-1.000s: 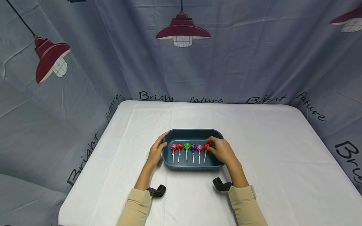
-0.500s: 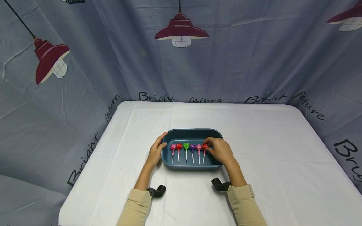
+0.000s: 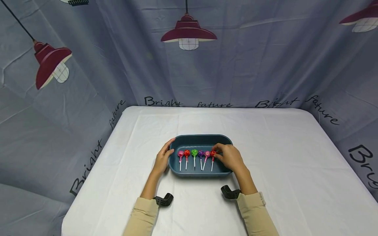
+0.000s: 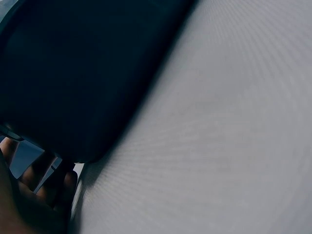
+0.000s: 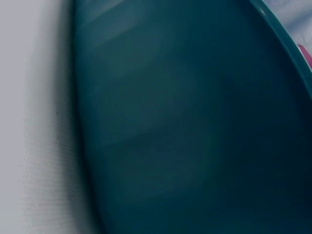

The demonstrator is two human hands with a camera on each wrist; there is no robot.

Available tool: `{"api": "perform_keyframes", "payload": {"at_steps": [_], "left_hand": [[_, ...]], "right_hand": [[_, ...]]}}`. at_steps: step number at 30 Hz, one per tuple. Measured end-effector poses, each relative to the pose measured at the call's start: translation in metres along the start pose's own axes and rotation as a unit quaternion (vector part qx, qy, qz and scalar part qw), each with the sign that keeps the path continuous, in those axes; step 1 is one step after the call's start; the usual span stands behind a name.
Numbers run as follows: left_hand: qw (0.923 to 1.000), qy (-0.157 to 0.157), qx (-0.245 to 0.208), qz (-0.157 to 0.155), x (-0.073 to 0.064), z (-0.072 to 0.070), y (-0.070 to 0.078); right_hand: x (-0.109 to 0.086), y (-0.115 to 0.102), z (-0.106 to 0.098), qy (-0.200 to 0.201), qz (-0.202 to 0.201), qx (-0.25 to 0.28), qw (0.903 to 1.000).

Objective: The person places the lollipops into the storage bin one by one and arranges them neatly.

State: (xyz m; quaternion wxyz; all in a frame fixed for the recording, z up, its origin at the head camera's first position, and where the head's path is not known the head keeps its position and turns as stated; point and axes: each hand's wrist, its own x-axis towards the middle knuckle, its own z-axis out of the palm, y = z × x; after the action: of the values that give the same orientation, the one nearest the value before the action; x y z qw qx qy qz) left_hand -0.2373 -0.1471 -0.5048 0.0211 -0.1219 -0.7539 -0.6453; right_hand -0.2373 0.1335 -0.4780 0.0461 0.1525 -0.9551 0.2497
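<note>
A dark teal tray (image 3: 192, 174) sits on the table with a row of several lollipops along its floor. From the left they are a pink lollipop (image 3: 180, 154), a red one, a green lollipop (image 3: 194, 153), a purple lollipop (image 3: 201, 154), a second pink one with its stick slanting left, and a red lollipop (image 3: 213, 158) at the right end. My right hand (image 3: 231, 158) pinches that last red lollipop by its head, thumb and fingers around it. At the tray's left end, my left hand (image 3: 161, 160) holds the rim. In the left wrist view its fingers (image 4: 41, 178) reach around the tray's end.
A white cloth covers the table (image 3: 265, 147). Grey curtains (image 3: 236, 65) printed with lamps and lettering hang behind and at both sides. Black wrist devices, one of them a black bracket (image 3: 230, 192), sit near the sleeve cuffs.
My right hand has shifted the right-end red lollipop slightly left. The pink lollipop beside it has turned, its stick end swinging left toward the purple one's. My left hand stays on the tray.
</note>
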Motion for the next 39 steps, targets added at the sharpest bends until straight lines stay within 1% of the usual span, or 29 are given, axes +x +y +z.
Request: {"api": "perform_keyframes", "payload": {"at_steps": [6,13,21,28,39], "left_hand": [[1.0000,-0.002,-0.002,-0.003,0.0001,0.0001,0.0005],[1.0000,0.004,0.005,-0.007,0.0002,0.0003,0.0009],[0.9999,0.003,0.001,-0.014,0.0004,0.0002,0.0008],[0.9999,0.004,0.007,-0.012,0.0000,0.0007,0.0016],[0.9998,0.004,0.011,-0.014,-0.0007,0.0010,0.0020]], "right_hand": [[0.0001,-0.0003,-0.0004,0.000,-0.009,-0.019,0.9998],[0.0004,-0.0007,-0.0003,0.003,-0.019,-0.036,0.9992],[0.0009,-0.0015,0.0005,-0.003,-0.012,-0.054,0.9985],[0.0012,-0.0013,0.0014,-0.006,-0.005,-0.064,0.9979],[0.0003,-0.0014,0.0002,-0.008,-0.005,-0.064,0.9979]]}}
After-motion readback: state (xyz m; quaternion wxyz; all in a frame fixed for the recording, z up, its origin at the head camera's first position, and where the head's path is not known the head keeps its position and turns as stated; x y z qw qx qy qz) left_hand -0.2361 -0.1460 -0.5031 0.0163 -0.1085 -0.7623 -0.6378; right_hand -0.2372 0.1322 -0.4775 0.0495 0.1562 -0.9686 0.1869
